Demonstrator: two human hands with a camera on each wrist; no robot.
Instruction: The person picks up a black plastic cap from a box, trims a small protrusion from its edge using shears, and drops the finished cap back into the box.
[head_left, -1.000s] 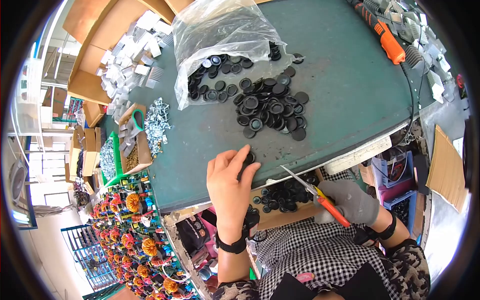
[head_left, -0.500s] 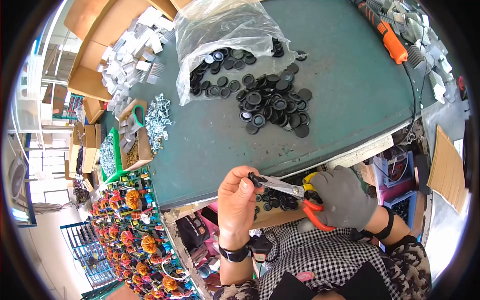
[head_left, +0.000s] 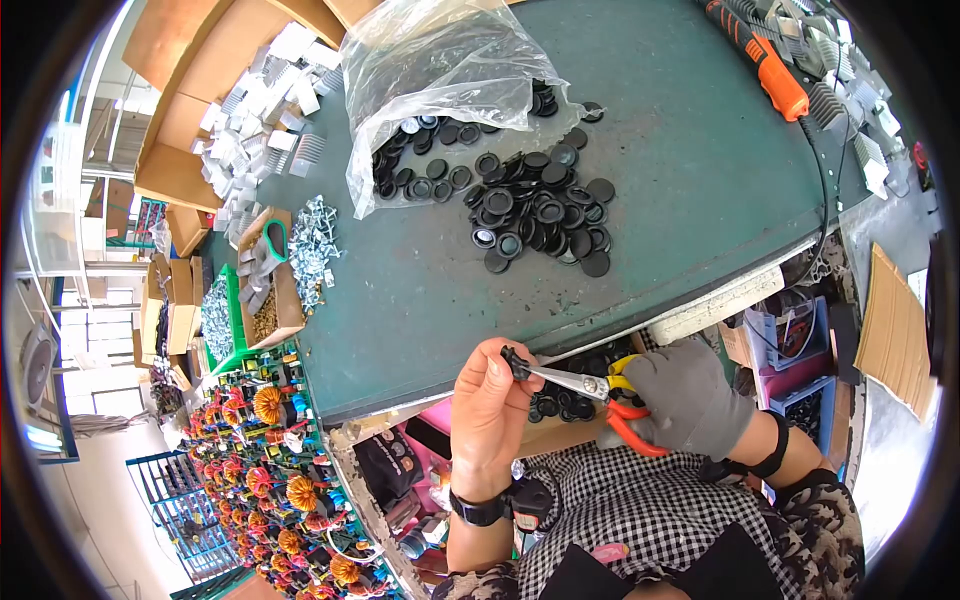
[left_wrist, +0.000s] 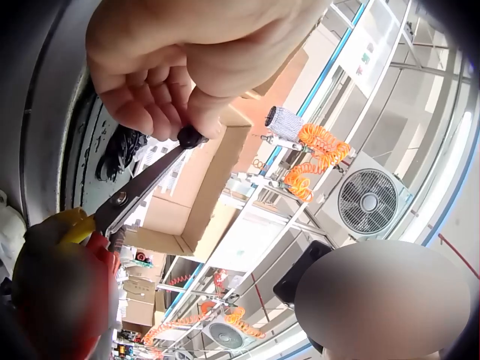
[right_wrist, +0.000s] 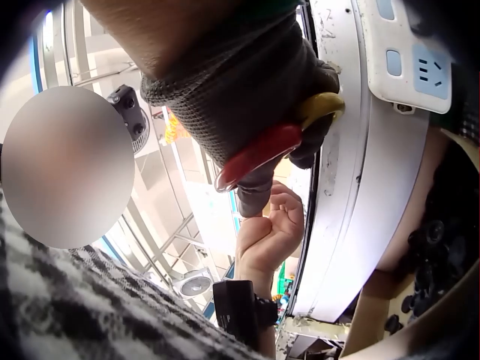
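Between its thumb and fingers, the bare left hand (head_left: 488,408) pinches a small black cap (head_left: 516,362) above the table's front edge. In the left wrist view the black cap (left_wrist: 190,137) is at the fingertips, and the scissor blades (left_wrist: 139,187) reach it. The gloved right hand (head_left: 690,398) grips scissors with red and yellow handles (head_left: 634,428), their tips at the cap. The right wrist view shows the gloved hand (right_wrist: 247,97) round the red handle (right_wrist: 262,154); the cap is hidden there. A pile of round black caps (head_left: 545,212) lies on the green table.
A clear plastic bag (head_left: 440,70) with black caps lies at the back. Metal heat sinks (head_left: 262,120), screws (head_left: 314,250) and a green bin (head_left: 228,325) are on the left. An orange tool (head_left: 778,85) lies back right. Below the edge, a box (head_left: 550,436) holds caps.
The left hand has lifted a cap off the table and drawn it toward the body. The right hand has brought the scissors up to it, and the handles have spread, then moved slightly.
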